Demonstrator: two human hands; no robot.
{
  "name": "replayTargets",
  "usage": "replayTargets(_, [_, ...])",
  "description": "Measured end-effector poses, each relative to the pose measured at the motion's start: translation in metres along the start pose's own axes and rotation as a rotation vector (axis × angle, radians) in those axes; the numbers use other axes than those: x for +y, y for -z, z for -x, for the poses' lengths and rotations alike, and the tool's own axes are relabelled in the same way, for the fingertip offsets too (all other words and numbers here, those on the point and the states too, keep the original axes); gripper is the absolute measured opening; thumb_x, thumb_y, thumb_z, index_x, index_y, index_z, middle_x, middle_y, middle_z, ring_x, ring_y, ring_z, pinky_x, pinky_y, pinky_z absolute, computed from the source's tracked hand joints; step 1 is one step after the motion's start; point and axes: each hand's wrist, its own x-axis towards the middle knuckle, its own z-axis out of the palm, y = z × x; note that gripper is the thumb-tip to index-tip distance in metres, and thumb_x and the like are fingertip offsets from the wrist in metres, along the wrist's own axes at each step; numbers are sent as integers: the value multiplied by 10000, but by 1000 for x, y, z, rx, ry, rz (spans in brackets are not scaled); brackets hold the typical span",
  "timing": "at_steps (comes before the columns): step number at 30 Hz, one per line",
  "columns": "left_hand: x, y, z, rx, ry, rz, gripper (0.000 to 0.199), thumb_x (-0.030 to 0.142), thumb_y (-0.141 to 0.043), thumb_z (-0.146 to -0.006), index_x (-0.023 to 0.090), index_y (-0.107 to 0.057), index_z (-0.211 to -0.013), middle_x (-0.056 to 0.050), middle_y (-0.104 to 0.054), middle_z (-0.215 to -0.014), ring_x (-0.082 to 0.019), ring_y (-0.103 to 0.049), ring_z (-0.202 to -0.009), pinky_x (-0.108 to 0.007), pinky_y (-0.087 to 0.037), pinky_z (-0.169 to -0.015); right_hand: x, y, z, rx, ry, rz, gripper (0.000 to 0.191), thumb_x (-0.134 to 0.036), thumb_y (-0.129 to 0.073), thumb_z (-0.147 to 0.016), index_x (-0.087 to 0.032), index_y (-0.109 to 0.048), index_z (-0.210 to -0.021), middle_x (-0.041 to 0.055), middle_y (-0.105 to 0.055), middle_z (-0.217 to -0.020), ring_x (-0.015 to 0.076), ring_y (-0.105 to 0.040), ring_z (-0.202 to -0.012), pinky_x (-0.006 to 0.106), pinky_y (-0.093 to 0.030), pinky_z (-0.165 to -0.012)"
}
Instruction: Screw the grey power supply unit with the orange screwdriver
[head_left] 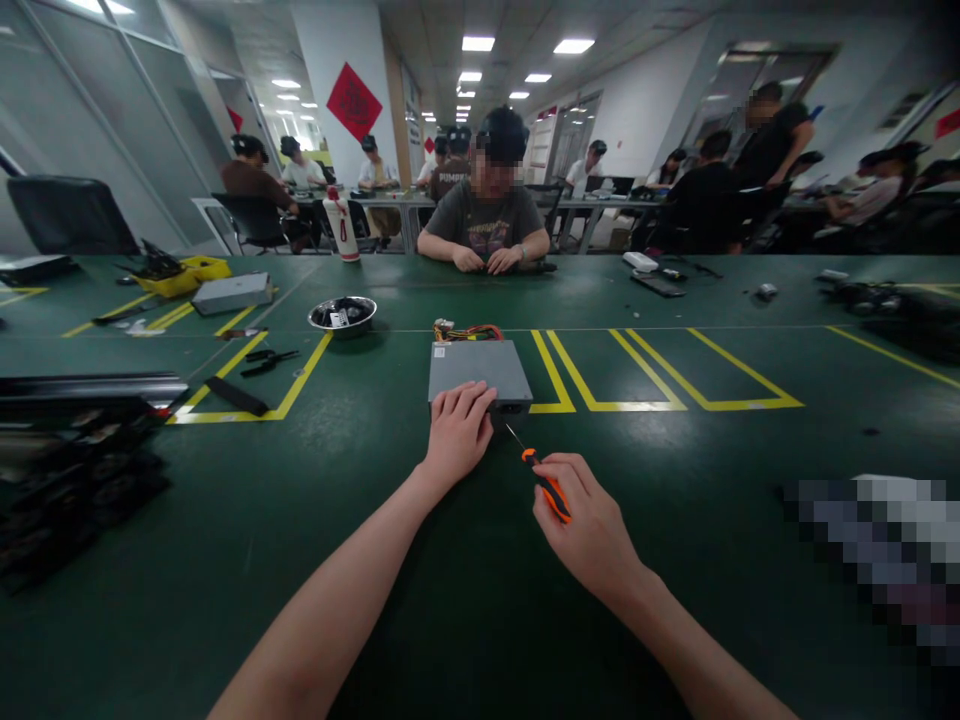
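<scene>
A grey metal box (487,365) with a bundle of coloured wires (469,332) behind it lies flat on the green table (360,520). My left hand (459,430) rests on the box's near left edge, its fingers bent together over the top and front. In my right hand (581,505) is an orange and black screwdriver (551,488), gripped by the handle. Its thin shaft points up and left toward the box's near side, with the tip just in front of the socket and apart from it.
A metal bowl (343,316) of dark parts stands left of the box. Pliers (268,362) and a black bar (236,396) lie farther left, near dark machine parts (82,490). A yellow tray (184,277) sits behind. Across the table sits a person (486,215).
</scene>
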Motion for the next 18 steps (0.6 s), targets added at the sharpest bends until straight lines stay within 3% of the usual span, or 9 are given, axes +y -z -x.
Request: replayTargets(18, [1, -5, 0, 11, 19, -6, 317, 237, -482, -846, 235, -499, -1163, -35, -554, -1211, -203, -447, -1149, -382, -290, -947, 2, 1, -4, 58, -29, -61, 177, -159, -443, -807, -173, -492, -976, 87, -526, -967, 175, -560, -868, 334, -490, -754])
